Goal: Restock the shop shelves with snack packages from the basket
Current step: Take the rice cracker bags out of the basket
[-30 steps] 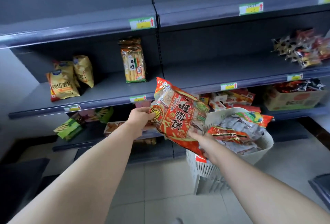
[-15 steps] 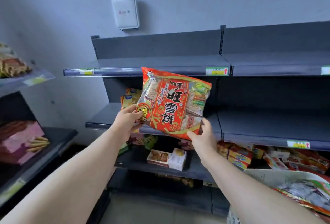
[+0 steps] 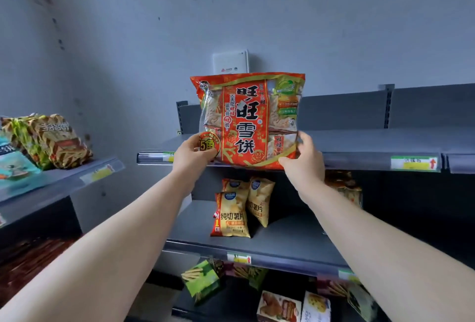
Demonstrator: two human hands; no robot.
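While you face the grey shelving, the top shelf [image 3: 359, 141] runs across at hand height, with a yellow-and-green price tag [image 3: 412, 163] clipped to its front lip. One level down, on the middle shelf [image 3: 295, 239], two yellow chip bags [image 3: 232, 215] stand upright and touching, one just behind and to the right of the other. Below them green boxes [image 3: 200, 280] lean tilted, and small cartons [image 3: 279, 307] sit near the bottom edge of view. Off to your left, a separate side shelf [image 3: 64, 175] carries a brown-and-green striped pack [image 3: 51, 139], tilted back. A white wall box [image 3: 230, 63] is fixed to the wall above the shelving.

Your left hand [image 3: 191, 158] grips the lower left corner of the red snack package [image 3: 248, 121], thumb over the round yellow badge on its face. Your right hand [image 3: 304, 161] pinches the lower right corner, thumb in front along the bottom edge, fingers curled round the side. The package stands upright, face toward you, its bottom edge level with the top shelf's front lip at that shelf's left end.

You cannot tell whether its base rests on the shelf or hangs just before it; your hands and the bag hide the contact. The package's top edge covers the lower part of the wall box. An orange pack behind your right forearm is dim and mostly hidden, and a blue-and-white pack [image 3: 12, 162] is cut off at the left edge.
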